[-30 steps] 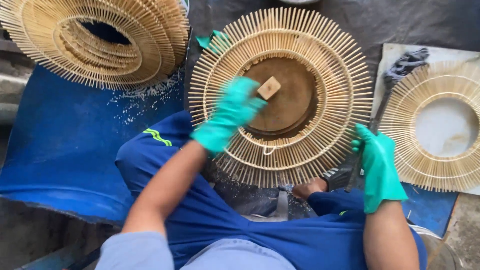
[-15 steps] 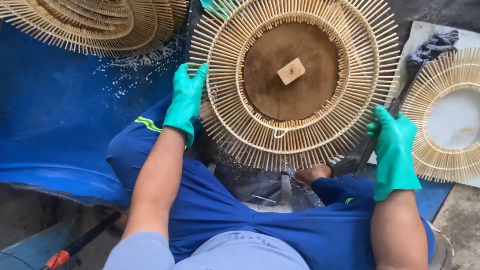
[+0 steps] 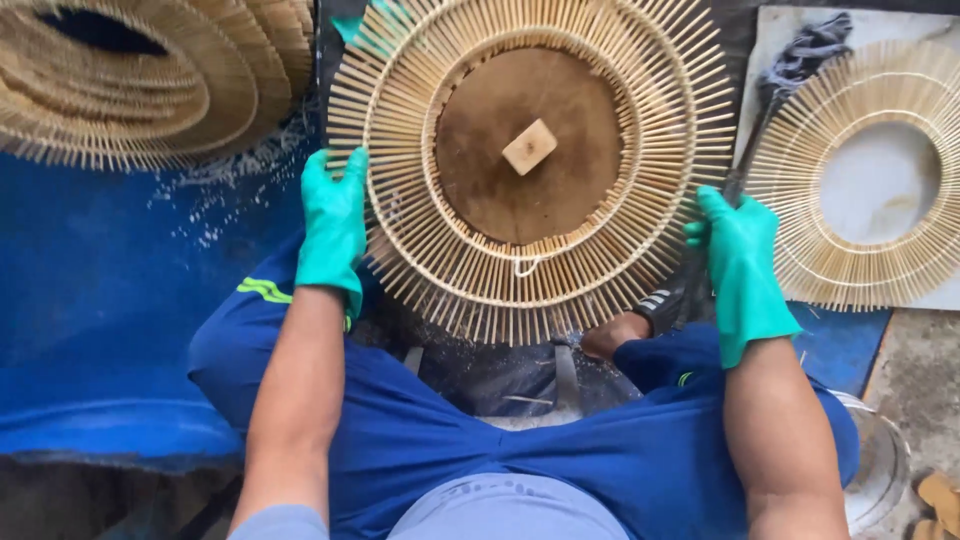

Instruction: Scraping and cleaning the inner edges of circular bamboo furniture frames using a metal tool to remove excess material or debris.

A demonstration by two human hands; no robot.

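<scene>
A large round frame of radiating bamboo sticks (image 3: 640, 250) lies in front of me over a brown wooden disc (image 3: 490, 190) with a small pale block (image 3: 529, 147) at its middle. My left hand (image 3: 333, 225), in a green glove, grips the frame's left rim. On the right rim, my right hand (image 3: 742, 262), also gloved in green, holds the stick ends. Both hands sit at the frame's opposite sides, above my knees in blue trousers (image 3: 400, 440).
A stack of similar stick frames (image 3: 130, 90) lies at the upper left on a blue sheet (image 3: 100, 330). Another finished ring (image 3: 850, 180) rests on a pale board at the right, with a dark rag (image 3: 810, 55) above it. A metal bowl rim (image 3: 880, 470) shows at lower right.
My left hand left the frame's middle and went to its left rim. My right hand moved in onto the right rim. The view has come closer.
</scene>
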